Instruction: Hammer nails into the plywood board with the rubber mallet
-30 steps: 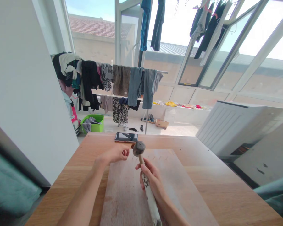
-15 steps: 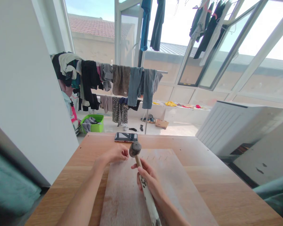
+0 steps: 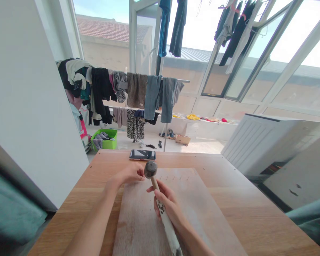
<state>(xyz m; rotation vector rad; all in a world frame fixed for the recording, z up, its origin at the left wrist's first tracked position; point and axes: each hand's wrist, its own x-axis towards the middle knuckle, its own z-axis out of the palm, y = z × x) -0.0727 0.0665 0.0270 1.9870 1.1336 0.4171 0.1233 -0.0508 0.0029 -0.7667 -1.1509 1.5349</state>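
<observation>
My right hand (image 3: pixel 166 201) is wrapped around the handle of a hammer (image 3: pixel 162 215), which has a dark, rounded head and a worn, whitish grip. Its head hovers just right of my left hand (image 3: pixel 136 173). The fingers of that left hand are pinched together low over the far left part of a thin wooden board (image 3: pixel 141 213); whatever they hold is too small to make out. Several thin nails (image 3: pixel 174 178) stand in a row along the board's far side, right of the hammer head.
The board lies on a wooden table (image 3: pixel 245 192). A phone (image 3: pixel 142 155) rests near the table's far edge. Beyond stand a drying rack with clothes (image 3: pixel 137 90) and a green basket (image 3: pixel 110 142). A white cabinet-like piece (image 3: pixel 261 142) is at the right.
The hammer head has shifted slightly left and a little down, closer to my left hand. My left hand stays almost in place, still pinched.
</observation>
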